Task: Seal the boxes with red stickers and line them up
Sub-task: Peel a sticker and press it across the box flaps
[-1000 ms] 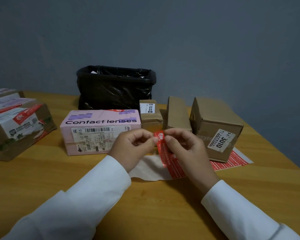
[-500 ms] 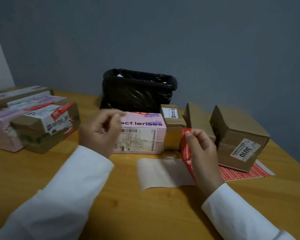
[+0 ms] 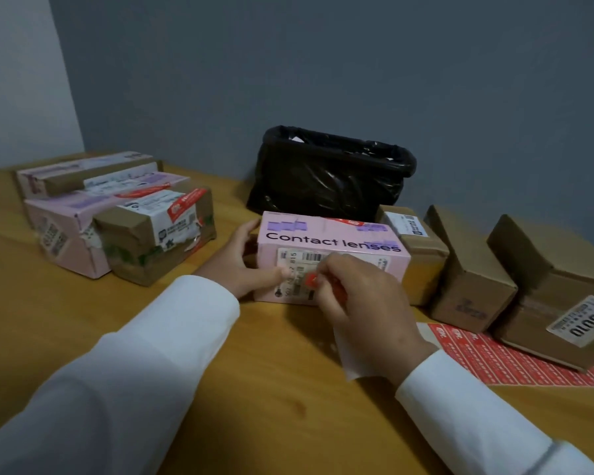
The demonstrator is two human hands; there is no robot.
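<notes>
A pink "Contact lenses" box (image 3: 333, 236) lies in the middle of the wooden table, with a red sticker on its top. My left hand (image 3: 244, 260) grips the box's left end, thumb on the front face. My right hand (image 3: 360, 303) pinches a red sticker (image 3: 312, 280) against the box's front face. To the right stand three brown cardboard boxes (image 3: 422, 255) (image 3: 467, 279) (image 3: 556, 296) in a row. A sheet of red stickers (image 3: 487, 358) lies under the rightmost one. Its white backing paper (image 3: 352, 361) shows below my right hand.
At the left, pink and brown boxes (image 3: 117, 221) sit together, some with red stickers on top. A bin lined with a black bag (image 3: 330, 176) stands against the grey wall behind the pink box. Bare table (image 3: 288, 406) lies toward me.
My left hand went from the air to the pink box's left end. My right hand carried the red sticker left, onto the box's front. The camera view shifted left and closer.
</notes>
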